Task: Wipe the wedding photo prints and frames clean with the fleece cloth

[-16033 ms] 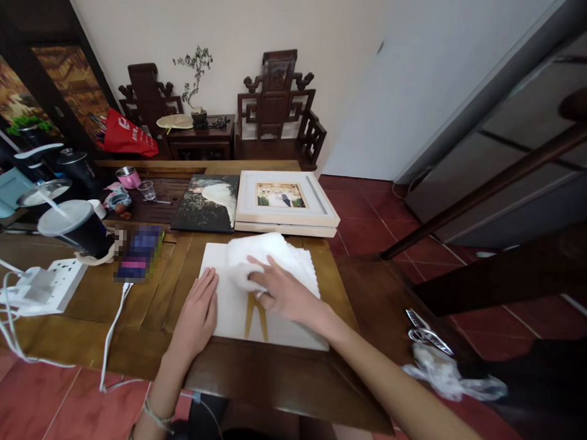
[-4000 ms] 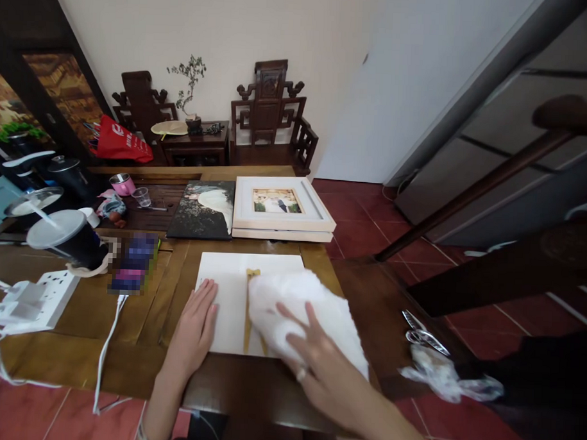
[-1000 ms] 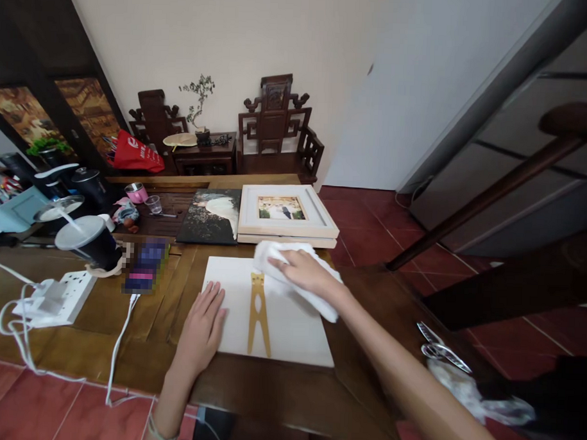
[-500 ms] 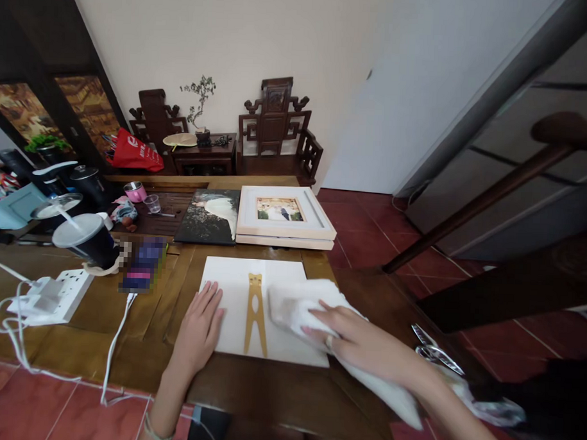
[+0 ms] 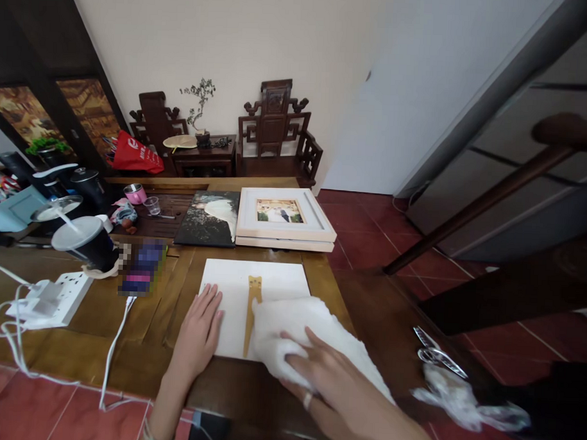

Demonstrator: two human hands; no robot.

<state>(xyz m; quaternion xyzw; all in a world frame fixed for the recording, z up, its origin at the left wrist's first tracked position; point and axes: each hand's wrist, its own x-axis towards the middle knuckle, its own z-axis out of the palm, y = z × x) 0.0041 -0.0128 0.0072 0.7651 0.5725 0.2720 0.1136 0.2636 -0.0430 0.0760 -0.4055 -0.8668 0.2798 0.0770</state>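
A white square board (image 5: 233,288) with a gold stand piece (image 5: 251,302) lies flat on the wooden table (image 5: 150,311). My left hand (image 5: 199,329) rests flat on the board's left edge, fingers stretched out. My right hand (image 5: 326,385) presses a white cloth (image 5: 309,329) onto the board's near right corner, fingers bent over the cloth. The cloth covers the lower part of the gold piece.
Behind the board lie a dark photo print (image 5: 211,217) and a cream framed photo (image 5: 281,216). At left stand a lidded dark cup (image 5: 83,238), a white power strip (image 5: 60,292) with cables, and a phone (image 5: 140,269). Scissors (image 5: 438,353) and crumpled plastic (image 5: 465,402) lie at right.
My right hand has swept the cloth from the board's far right corner down to its near right corner and leftward over the gold piece. The left hand has stayed in place.
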